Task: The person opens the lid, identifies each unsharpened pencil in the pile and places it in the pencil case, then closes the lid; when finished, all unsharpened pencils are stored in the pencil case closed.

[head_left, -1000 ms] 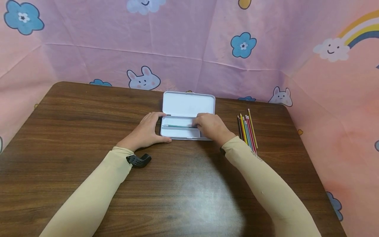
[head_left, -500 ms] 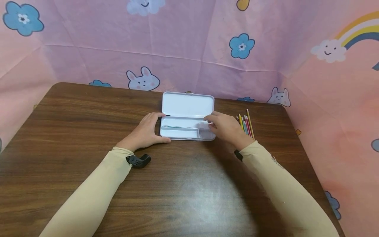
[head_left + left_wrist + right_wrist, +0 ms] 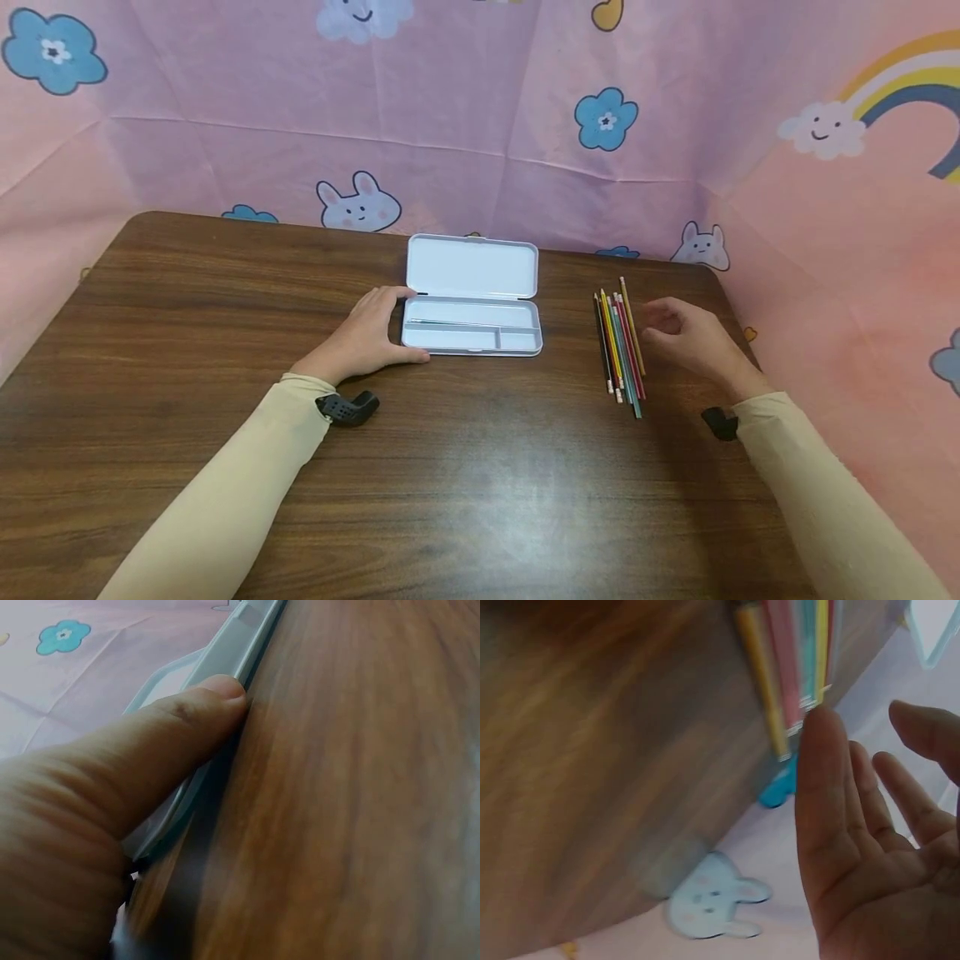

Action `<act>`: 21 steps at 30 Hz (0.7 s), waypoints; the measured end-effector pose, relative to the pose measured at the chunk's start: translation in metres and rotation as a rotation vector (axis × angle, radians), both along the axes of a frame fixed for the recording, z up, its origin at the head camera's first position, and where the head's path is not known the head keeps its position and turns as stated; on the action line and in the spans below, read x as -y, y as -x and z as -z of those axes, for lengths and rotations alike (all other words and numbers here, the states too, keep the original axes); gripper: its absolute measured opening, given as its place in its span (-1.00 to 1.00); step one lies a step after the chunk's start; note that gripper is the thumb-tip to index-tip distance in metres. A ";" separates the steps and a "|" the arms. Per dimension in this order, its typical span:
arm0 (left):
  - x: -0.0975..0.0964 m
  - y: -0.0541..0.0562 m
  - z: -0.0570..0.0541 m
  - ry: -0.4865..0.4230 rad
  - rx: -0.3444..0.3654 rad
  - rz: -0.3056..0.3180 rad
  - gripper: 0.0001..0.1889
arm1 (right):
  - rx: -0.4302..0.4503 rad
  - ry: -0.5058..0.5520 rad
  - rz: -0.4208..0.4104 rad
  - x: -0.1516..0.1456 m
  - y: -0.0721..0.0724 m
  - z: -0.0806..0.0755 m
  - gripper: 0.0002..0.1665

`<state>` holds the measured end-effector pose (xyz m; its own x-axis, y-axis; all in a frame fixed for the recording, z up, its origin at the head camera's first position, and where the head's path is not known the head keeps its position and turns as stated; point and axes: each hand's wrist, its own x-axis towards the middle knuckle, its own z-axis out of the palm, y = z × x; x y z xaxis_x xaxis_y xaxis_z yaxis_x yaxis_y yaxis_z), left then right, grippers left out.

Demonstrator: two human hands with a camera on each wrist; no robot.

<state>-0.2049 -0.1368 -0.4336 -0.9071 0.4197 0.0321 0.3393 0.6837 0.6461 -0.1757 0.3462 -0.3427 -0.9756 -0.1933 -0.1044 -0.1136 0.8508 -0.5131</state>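
Observation:
A white pencil case (image 3: 517,317) lies with its lid raised at the back of the table. In its long rear compartment is one greenish pencil (image 3: 442,322). My left hand (image 3: 363,333) holds the case's left end, thumb along the front edge and fingers at the rear corner. In the left wrist view the thumb (image 3: 180,720) presses against the case's side. To the right lies a bunch of several coloured pencils (image 3: 618,346), black, yellow, teal, red and gold-brown. My right hand (image 3: 693,342) hovers just right of them, fingers loosely bent and holding nothing.
The brown wooden table (image 3: 450,467) has its far edge close behind the case. A pink patterned cloth (image 3: 465,100) hangs behind and along the sides. Two small compartments sit at the front of the case.
My right hand has left the case and moved right, past the pencil bunch. The pencil stays in the rear compartment. My left hand keeps its hold on the case.

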 end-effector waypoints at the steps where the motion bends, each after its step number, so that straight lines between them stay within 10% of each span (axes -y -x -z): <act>1: 0.000 0.000 0.000 0.002 0.000 -0.001 0.10 | 0.031 0.013 0.017 -0.006 -0.002 0.002 -0.50; 21: 0.002 0.001 0.003 -0.001 0.002 0.001 0.10 | 0.239 0.141 0.118 -0.009 -0.006 0.032 -0.42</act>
<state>-0.2057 -0.1385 -0.4361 -0.9067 0.4207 0.0307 0.3388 0.6830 0.6471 -0.1699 0.3555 -0.3750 -0.9431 -0.1087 -0.3143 0.1206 0.7691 -0.6277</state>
